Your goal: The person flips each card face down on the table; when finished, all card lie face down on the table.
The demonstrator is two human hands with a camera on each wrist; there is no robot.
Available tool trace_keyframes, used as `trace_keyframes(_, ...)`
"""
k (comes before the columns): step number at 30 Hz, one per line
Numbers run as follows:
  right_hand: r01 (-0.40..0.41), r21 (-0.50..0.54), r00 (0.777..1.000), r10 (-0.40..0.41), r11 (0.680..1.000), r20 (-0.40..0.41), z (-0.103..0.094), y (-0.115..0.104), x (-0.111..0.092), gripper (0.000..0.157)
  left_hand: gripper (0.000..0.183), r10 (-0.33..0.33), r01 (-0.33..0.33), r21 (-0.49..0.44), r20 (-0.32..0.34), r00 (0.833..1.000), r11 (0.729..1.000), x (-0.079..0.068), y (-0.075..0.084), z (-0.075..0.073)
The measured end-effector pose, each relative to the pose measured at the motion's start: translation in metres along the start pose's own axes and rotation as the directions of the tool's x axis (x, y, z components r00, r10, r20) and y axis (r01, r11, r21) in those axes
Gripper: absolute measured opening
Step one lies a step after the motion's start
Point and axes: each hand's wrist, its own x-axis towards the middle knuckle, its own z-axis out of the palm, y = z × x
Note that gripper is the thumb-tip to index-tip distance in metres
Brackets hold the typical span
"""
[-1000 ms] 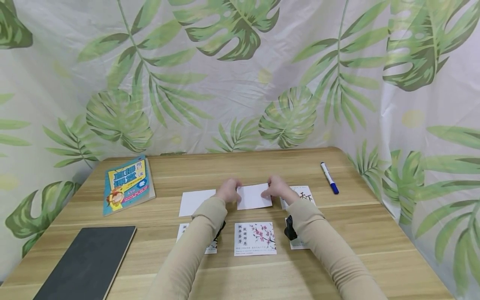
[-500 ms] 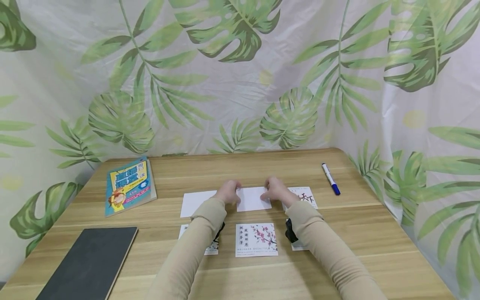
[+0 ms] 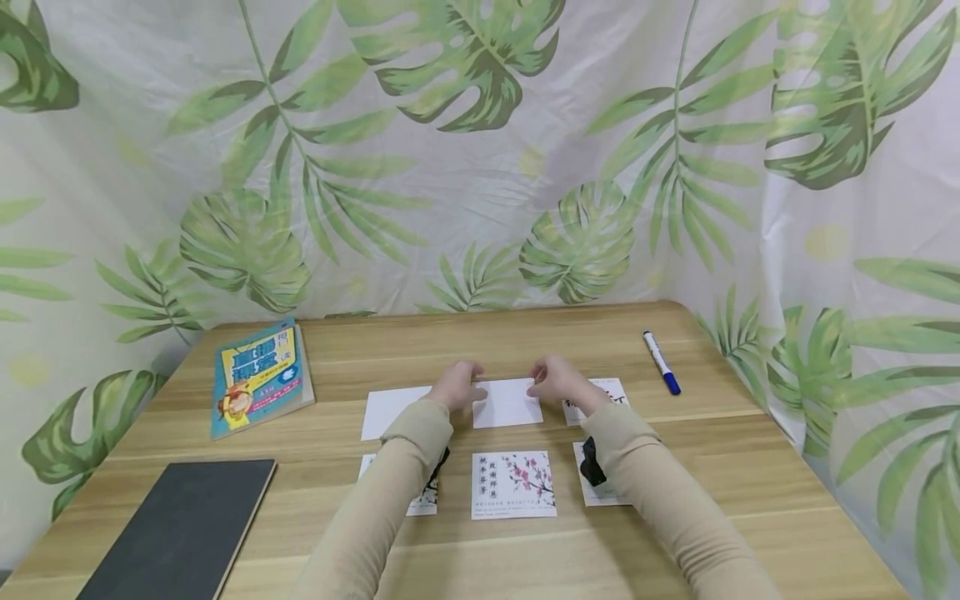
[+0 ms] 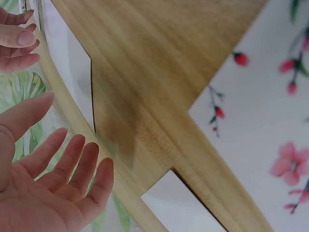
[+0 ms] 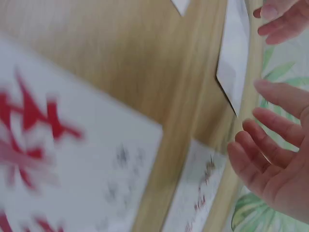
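Observation:
A blank white card [image 3: 507, 403] lies on the wooden table between my two hands. My left hand [image 3: 456, 384] is at its left edge; in the left wrist view its fingers [image 4: 102, 181] spread loosely with nothing in them. On the other side, my right hand [image 3: 558, 380] hovers by the card's right edge, its fingers [image 5: 268, 145] relaxed and holding nothing. Another blank card [image 3: 386, 410] lies left of my left hand. A lettered card [image 3: 617, 390] is partly hidden behind my right hand. Nearer me lies a card with pink blossoms and lettering [image 3: 514, 485].
Two more printed cards, a left one [image 3: 424, 503] and a right one [image 3: 600, 493], are partly covered by my sleeves. A colourful book [image 3: 262, 375] and a black notebook [image 3: 180, 525] lie on the left. A blue-capped marker [image 3: 661, 362] lies at the right.
My right hand has drawn slightly right, away from the middle card's edge. The left hand stays almost in place. The whole view has shifted a little.

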Motion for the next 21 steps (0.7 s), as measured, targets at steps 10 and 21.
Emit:
trace_keyframes(10,0.076,-0.048,0.997,-0.076,0.996,0.004,-0.026,0.026,-0.012,0.047,0.043,0.02,-0.02,-0.022,-0.04,0.999,1.0,0.002,0.018,0.004)
trace_keyframes(21,-0.027,-0.069,0.999,0.025,0.997,-0.03,-0.05,0.061,-0.03,0.052,0.043,0.076,-0.077,-0.006,-0.033,0.997,0.997,0.012,0.055,0.026)
